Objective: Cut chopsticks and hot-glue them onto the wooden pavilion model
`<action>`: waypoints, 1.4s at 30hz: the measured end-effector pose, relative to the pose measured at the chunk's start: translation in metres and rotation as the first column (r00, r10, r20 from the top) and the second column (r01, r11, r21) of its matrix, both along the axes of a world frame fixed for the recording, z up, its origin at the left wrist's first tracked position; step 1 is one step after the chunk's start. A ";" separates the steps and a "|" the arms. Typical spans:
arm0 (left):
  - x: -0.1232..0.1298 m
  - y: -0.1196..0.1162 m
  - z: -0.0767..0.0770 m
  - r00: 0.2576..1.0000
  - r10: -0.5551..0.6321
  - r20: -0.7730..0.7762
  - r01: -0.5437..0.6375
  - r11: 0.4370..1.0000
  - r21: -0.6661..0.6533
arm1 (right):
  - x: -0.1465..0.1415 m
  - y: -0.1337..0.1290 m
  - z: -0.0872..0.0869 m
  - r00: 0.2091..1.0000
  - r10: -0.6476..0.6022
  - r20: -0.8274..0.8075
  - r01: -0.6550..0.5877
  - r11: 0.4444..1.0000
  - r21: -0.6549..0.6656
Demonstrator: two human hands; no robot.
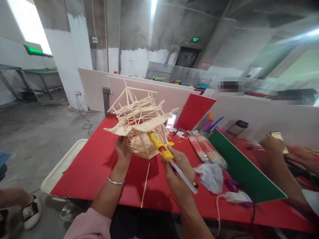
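A model pavilion built of thin wooden sticks (143, 127) stands on the red tabletop, with a slatted roof and a floor of sticks. My left hand (124, 149) is closed at the underside of its roof edge, on the left; what the fingertips grip there is hidden. My right hand (179, 167) is wrapped round a yellow hot glue gun (160, 147), whose nozzle end points up under the roof. A clear glue stick (184, 177) juts from the back of the gun. One loose wooden stick (146, 185) lies on the table between my forearms.
Bundles of sticks in wrappers (208, 151), a plastic bag (210, 176) and a white power strip (238, 197) lie on the right. A green board (245, 169) divides the table there. Beyond it, another person's hand (272, 146) is near a phone (279, 139). White partition panels (94, 86) stand behind.
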State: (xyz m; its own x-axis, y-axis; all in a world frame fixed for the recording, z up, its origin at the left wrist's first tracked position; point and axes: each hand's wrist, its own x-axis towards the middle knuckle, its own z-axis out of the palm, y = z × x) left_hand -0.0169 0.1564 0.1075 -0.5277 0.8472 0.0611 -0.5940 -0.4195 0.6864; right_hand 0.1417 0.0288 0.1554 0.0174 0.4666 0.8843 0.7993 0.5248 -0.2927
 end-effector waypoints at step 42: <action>-0.003 -0.004 0.013 0.994 -0.106 0.012 0.106 0.994 -0.021 | -0.001 0.016 0.011 0.944 -0.007 -0.330 -0.056 0.982 -0.181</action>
State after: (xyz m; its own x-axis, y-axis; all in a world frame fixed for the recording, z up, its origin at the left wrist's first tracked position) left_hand -0.0203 0.1523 0.1209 -0.4352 0.8996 0.0367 -0.6422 -0.3387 0.6876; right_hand 0.1410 0.0447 0.1662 0.2779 0.6253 0.7293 0.6298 0.4546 -0.6298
